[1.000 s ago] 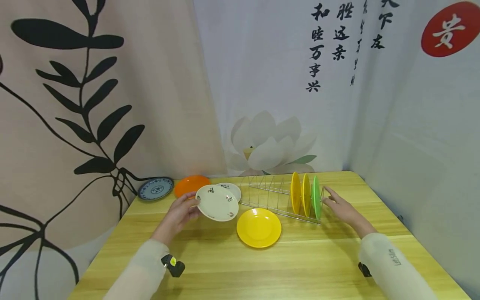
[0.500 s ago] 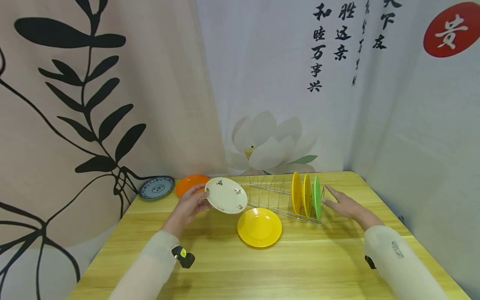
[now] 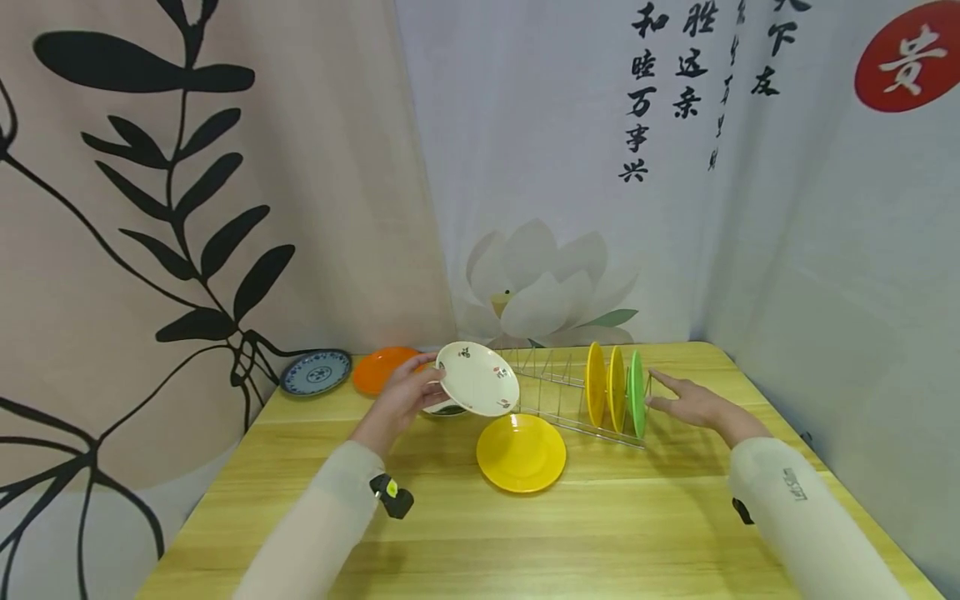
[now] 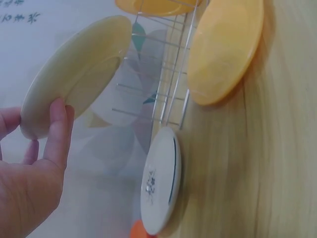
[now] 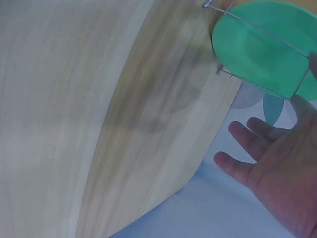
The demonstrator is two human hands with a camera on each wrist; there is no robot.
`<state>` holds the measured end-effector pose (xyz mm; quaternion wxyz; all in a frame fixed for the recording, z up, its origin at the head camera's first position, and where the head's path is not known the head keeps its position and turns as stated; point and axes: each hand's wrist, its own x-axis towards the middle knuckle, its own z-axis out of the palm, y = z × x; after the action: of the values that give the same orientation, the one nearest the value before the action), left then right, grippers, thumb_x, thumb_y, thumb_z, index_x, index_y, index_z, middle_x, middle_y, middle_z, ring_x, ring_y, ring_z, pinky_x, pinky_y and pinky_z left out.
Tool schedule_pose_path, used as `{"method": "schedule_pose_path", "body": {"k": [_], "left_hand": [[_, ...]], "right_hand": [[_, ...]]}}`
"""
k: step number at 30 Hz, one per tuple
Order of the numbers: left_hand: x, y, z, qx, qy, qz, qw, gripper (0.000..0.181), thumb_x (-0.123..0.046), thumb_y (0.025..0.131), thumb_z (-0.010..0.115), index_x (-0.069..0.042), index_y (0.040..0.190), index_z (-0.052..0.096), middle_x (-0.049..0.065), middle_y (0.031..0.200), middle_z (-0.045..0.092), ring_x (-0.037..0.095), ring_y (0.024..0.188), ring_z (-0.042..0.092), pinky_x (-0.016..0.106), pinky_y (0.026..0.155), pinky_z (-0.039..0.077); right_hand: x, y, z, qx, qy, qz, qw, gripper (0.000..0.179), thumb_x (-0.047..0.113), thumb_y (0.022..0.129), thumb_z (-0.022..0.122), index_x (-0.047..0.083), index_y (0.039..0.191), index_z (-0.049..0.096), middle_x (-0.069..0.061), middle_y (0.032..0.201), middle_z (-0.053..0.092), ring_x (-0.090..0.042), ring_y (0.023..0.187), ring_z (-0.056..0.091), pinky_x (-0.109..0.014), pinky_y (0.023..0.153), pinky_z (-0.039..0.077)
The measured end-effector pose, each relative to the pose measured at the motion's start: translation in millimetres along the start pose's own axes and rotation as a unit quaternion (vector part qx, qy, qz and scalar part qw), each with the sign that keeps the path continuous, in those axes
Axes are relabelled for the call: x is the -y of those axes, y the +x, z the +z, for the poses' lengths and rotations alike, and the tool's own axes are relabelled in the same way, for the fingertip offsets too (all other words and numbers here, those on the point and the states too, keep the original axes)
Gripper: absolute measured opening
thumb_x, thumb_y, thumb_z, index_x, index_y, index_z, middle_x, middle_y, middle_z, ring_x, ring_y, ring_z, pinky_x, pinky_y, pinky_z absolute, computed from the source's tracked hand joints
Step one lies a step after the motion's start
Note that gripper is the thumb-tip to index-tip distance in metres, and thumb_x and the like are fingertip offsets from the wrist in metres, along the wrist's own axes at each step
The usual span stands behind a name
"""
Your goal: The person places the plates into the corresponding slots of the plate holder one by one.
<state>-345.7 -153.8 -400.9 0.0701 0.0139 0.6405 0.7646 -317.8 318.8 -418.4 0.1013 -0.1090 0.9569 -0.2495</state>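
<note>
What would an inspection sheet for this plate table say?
Surface: wooden table, pale grain.
Job's things: cream plate held up; wire rack with two yellow plates and a green plate on edge; more plates on the table: yellow, white, orange, blue-patterned.
Clutter: nothing seen.
Hands: left hand holds the cream plate; right hand is at the rack's right end.
Cables: nothing clearly seen.
Surroundings: printed curtains with leaves, flower, characters.

2 arms (image 3: 315,517) reach forward: left hand (image 3: 405,393) pinching, right hand (image 3: 693,404) with fingers (image 5: 247,141) apart.
</note>
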Motion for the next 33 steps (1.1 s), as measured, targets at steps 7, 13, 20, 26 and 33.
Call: {"method": "schedule_pose_path", "body": {"k": [7,13,20,26,33], "left_hand": [[-8.0,8.8,16.7,0.003,-0.009,0.016,0.9998,0.043,-0.002,0.095,0.059,-0.001,0.136,0.048,0.018,0.111,0.06,0.021,0.077,0.07,0.036,0.078,0.06],[-16.0,18.0,33.8,-0.002,-0.011,0.027,0.9996,0.043,-0.002,0.094,0.06,-0.002,0.136,0.049,0.02,0.111,0.059,0.022,0.078,0.07,0.037,0.079,0.06],[-19.8,25.1,54.6,0.01,-0.011,0.027,0.9995,0.044,-0.001,0.094,0.061,-0.002,0.136,0.048,0.018,0.104,0.062,0.024,0.078,0.069,0.04,0.081,0.059],[-19.5,29.2,71.5,0.012,-0.01,0.023,0.9996,0.043,-0.001,0.093,0.062,-0.002,0.134,0.05,0.018,0.103,0.064,0.024,0.077,0.07,0.039,0.08,0.06],[-20.5,35.4,88.7,0.015,-0.001,0.023,0.9996,0.044,-0.002,0.092,0.064,-0.003,0.134,0.051,0.019,0.103,0.067,0.023,0.078,0.07,0.037,0.079,0.06]], "right_hand": [[-0.2,1.8,0.1,0.03,0.016,0.025,0.9991,0.086,0.062,0.101,0.035,0.005,0.158,0.005,-0.043,0.15,0.016,-0.065,0.135,0.014,-0.079,0.102,0.018],[-1.0,3.0,2.1,0.02,0.031,0.024,0.999,0.088,0.062,0.1,0.038,0.005,0.158,0.007,-0.042,0.15,0.021,-0.063,0.134,0.021,-0.078,0.102,0.022],[0.2,3.2,3.9,-0.006,0.072,0.0,0.9974,0.08,0.048,0.102,0.048,-0.001,0.156,0.015,-0.045,0.148,0.021,-0.063,0.133,0.024,-0.076,0.099,0.03],[-1.4,4.9,5.3,-0.012,0.111,-0.004,0.9937,0.07,0.04,0.103,0.051,-0.004,0.148,0.022,-0.046,0.145,0.022,-0.064,0.132,0.024,-0.073,0.1,0.032],[-2.6,5.3,7.6,-0.015,0.13,-0.003,0.9914,0.065,0.038,0.103,0.051,-0.005,0.144,0.023,-0.046,0.146,0.018,-0.064,0.132,0.023,-0.073,0.101,0.031]]}}
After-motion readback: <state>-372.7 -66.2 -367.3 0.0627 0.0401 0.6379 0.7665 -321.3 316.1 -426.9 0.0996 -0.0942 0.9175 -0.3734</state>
